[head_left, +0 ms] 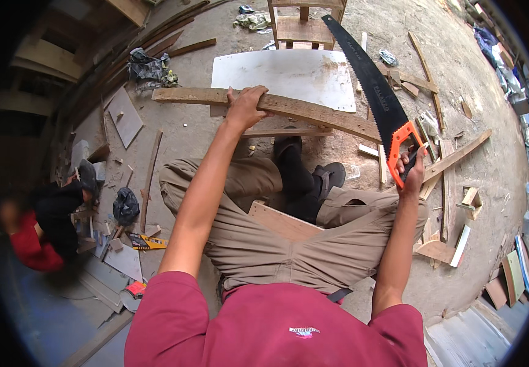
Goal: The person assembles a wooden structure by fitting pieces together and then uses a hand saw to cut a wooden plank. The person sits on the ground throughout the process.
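Note:
My left hand [247,109] is closed over a long wooden board [313,114] that lies crosswise in front of my knees. In my right hand [412,170] is a hand saw [371,85], gripped by its orange and black handle. The saw's dark toothed blade points up and away, its teeth toward the left. Its lower part passes by the board's right end, and I cannot tell whether they touch. Under the board is a second wooden strip [289,133], near my feet.
A white panel [276,70] lies beyond the board, with a wooden stool [304,27] behind it. Loose timber [460,154] and offcuts litter the right side. At far left sits another person in a red top [35,241]. A black plastic bag [126,205] is left of my knee.

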Motion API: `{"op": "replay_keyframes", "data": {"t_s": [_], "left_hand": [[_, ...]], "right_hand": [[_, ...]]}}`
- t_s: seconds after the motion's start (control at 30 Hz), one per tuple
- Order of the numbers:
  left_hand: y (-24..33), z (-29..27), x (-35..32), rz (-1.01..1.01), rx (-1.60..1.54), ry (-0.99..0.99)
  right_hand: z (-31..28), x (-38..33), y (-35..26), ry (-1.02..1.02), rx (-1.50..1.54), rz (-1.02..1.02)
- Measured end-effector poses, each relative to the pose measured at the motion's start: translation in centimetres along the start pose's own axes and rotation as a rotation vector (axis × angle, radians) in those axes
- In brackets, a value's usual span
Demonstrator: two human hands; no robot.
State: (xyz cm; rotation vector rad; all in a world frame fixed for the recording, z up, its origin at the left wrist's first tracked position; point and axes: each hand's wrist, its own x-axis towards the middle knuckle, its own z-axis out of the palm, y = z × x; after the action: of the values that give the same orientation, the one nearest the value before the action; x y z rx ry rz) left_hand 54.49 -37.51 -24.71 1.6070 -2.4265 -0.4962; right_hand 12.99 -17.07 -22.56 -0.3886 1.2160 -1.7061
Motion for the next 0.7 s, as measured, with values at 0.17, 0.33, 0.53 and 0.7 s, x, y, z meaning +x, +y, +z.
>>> {"op": "replay_keyframes", "data": {"t_s": [0.17,0.33,0.53,0.7], "left_hand": [[-2.0,-0.4,-0.8,0.114,-0.091,0.168],[-7.0,-2.6,-3.5,0.048,0.136,0.272],[-6.5,-1.2,-5.6,0.066,0.016,0.336],[-4.2,0.4,-5.3,0.013,-0.002,0.412]], "right_hand": [[5.3,-6.4,3.0,0.110,-0.007,-0.001],[8.0,-11.6,5.3,0.205,0.203,0.110],[9.3,-15.9,8.6,0.250,0.299,0.191],[10.8,-16.5,8.2,0.215,0.089,0.137]]}}
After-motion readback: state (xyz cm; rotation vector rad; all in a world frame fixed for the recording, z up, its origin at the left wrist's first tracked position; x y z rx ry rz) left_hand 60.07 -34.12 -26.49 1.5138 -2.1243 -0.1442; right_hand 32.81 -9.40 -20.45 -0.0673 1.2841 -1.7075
